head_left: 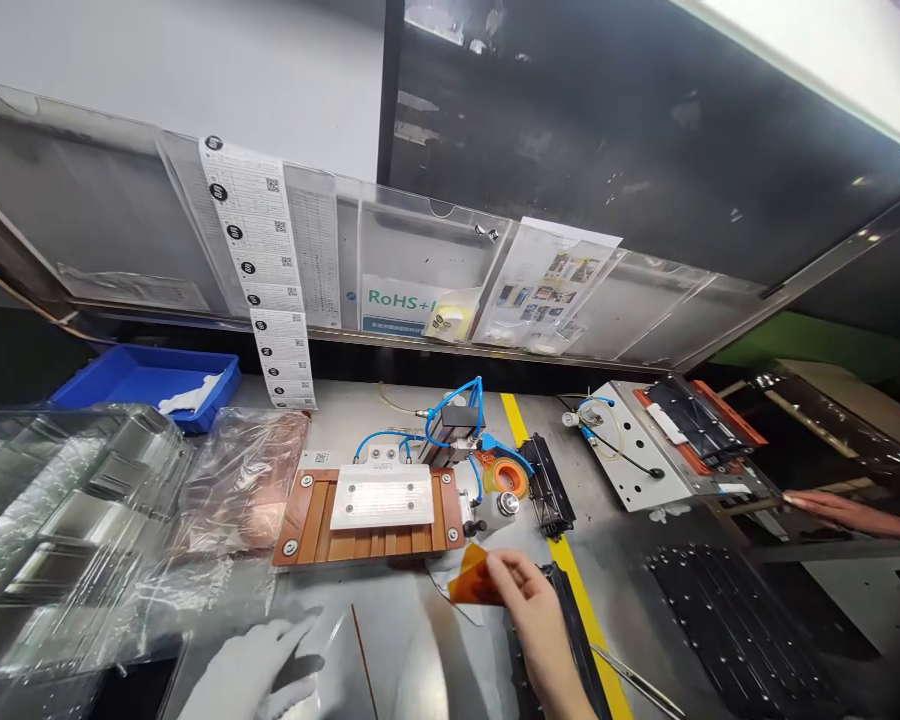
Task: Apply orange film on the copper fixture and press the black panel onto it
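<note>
Amber film (469, 582) pinched beside the fixture (382, 498)

The film is held by the bare right hand (534, 612), its edge caught narrowly between thumb and fingertips, just in front of the fixture's right corner, above the desk (390, 625). The gloved left hand (229, 672) is seen with its fingers loosely parted; whether anything is gripped by it cannot be told.

Very little weight is to be expected, and the sheet will probably be bent or creased easily. It is best taken by an edge or corner, with the face left untouched, as one side may be sticky.

A translucent orange-brown, glossy surface is shown, darker near the fingers, with a pointed upper corner; its lower edge is partly blurred.
</note>
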`<state>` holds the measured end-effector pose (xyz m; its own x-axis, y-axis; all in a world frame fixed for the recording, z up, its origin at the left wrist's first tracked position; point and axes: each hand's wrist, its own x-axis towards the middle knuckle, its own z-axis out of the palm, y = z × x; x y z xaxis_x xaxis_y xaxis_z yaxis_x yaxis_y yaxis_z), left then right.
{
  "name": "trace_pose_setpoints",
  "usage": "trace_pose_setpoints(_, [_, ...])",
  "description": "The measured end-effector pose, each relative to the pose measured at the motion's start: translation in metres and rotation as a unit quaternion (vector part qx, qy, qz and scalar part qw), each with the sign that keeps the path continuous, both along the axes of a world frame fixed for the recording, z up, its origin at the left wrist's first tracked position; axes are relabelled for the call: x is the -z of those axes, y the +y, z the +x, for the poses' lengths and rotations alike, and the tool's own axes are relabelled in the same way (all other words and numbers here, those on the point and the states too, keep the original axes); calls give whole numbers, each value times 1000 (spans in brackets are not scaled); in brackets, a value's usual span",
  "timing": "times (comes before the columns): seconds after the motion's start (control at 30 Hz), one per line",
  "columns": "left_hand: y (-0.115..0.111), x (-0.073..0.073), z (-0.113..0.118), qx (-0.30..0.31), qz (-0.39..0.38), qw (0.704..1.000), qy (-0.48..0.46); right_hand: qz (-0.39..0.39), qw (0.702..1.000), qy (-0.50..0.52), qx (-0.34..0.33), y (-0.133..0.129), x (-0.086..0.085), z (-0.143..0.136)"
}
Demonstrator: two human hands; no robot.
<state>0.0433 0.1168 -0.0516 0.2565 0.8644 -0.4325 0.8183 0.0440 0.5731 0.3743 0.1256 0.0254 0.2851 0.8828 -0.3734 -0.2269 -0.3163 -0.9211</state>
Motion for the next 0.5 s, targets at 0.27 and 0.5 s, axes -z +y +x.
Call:
trace_pose_setpoints(0.27, [48,-96,78,9,-100,984,-149,-61,965,-44,-252,26,2,-60])
trace_pose_setpoints(0.5, [77,-92,64,-106,-89,987,-85,-90,939,-59,-327,46,14,-30])
